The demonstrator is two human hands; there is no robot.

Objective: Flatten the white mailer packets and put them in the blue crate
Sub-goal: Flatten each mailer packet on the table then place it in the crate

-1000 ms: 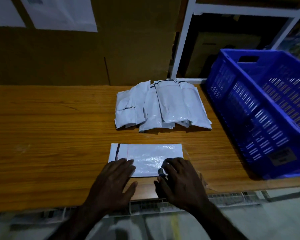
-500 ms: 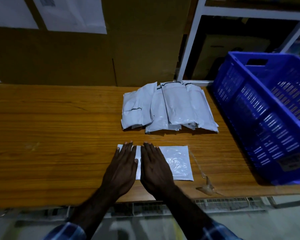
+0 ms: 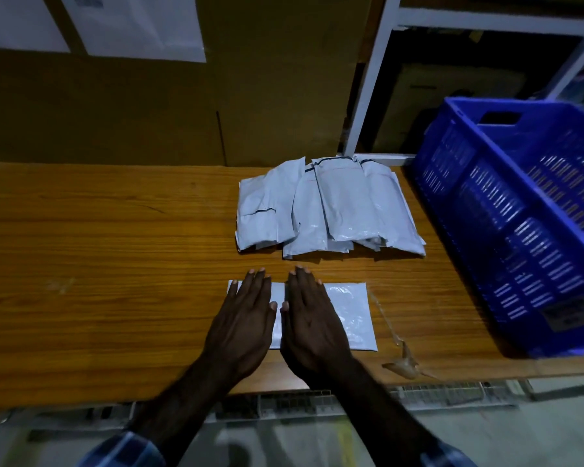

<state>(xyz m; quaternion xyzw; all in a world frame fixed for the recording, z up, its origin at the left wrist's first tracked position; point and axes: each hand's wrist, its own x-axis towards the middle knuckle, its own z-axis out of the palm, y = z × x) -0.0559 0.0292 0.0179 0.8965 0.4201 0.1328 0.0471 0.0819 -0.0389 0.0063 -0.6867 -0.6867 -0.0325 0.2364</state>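
Observation:
A single white mailer packet (image 3: 348, 315) lies flat on the wooden table near its front edge. My left hand (image 3: 243, 325) and my right hand (image 3: 312, 326) press on it side by side, palms down, fingers straight, covering its left half. Behind it rests a heap of several white mailer packets (image 3: 327, 210), overlapping and puffy. The blue crate (image 3: 506, 210) stands at the table's right end, and the part of its inside that shows holds nothing.
The wooden table (image 3: 98, 264) stretches bare to the left. A strip of clear tape or torn film (image 3: 402, 362) lies right of the packet at the front edge. Brown cardboard with white sheets stands behind, and a white shelf frame (image 3: 368, 96) at back right.
Both hands slid forward from the packet's near edge onto its surface and now lie flat side by side over its left half. The packet itself has stayed in place.

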